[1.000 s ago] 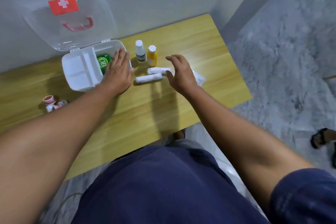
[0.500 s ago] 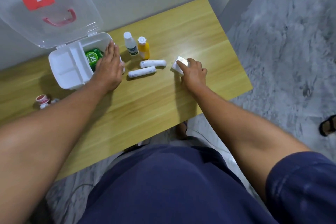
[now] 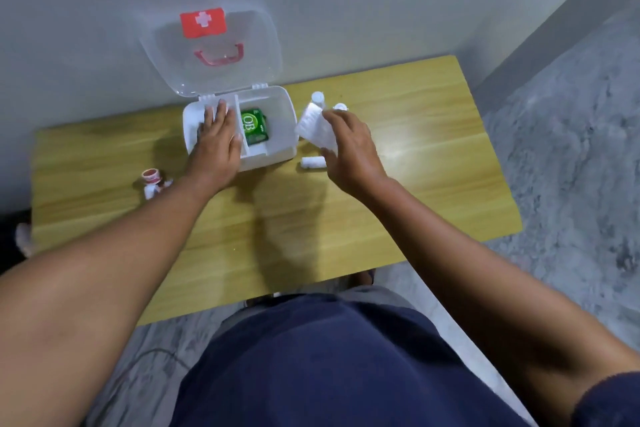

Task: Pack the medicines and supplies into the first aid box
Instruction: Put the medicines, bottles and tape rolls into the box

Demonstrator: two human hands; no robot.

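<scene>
My left hand point(image 3: 216, 146) lies flat, palm down and fingers straight, in the left compartment of the first aid box point(image 3: 278, 160). My right hand point(image 3: 349, 149) pinches a flat white packet point(image 3: 317, 126) between thumb and fingers. It is held tilted in the air just right of the box's right wall.

The box sits in the upper middle of the frame. Its clear lid point(image 3: 214, 80) stands open against the grey wall point(image 3: 381, 3), with the red cross label point(image 3: 203, 22) and red handle point(image 3: 219, 57) showing. A green packet point(image 3: 254, 125) lies in the right compartment, just right of my left fingers.

A white bandage roll point(image 3: 312, 162) lies on the wooden surface point(image 3: 433, 191), below the held packet and beside my right thumb. Two white bottle caps point(image 3: 317, 96) show just above my right hand, the bottles mostly hidden. A small red-and-white tape roll point(image 3: 151, 176) sits at centre left, beside my left forearm.

The surface's back edge meets the wall. Its right and near edges open onto a mottled grey floor point(image 3: 571, 149). Bare wood stretches in front of the box and to the right of my right hand.
</scene>
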